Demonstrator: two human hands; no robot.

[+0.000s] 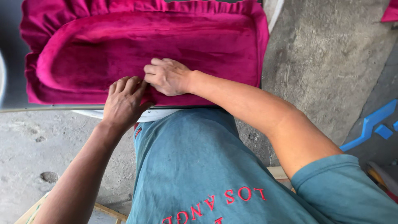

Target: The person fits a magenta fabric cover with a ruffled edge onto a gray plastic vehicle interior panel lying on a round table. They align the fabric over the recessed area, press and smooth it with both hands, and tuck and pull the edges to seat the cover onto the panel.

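A magenta velvet cushion cover point(141, 45) with a ruffled edge lies spread on a dark table point(10, 87) in front of me. My left hand point(124, 101) presses down on its near edge with fingers curled over the fabric. My right hand point(168, 76) lies just beside it, fingers bent and pinching the velvet near the same edge. The two hands touch each other at the fingertips. What lies under the fabric at that spot is hidden.
A bare concrete floor point(323, 54) surrounds the table. Blue plastic pieces point(373, 122) lie at the right. Another bit of magenta cloth point(390, 11) shows at the top right corner. Wooden strips point(110, 211) sit low by my legs.
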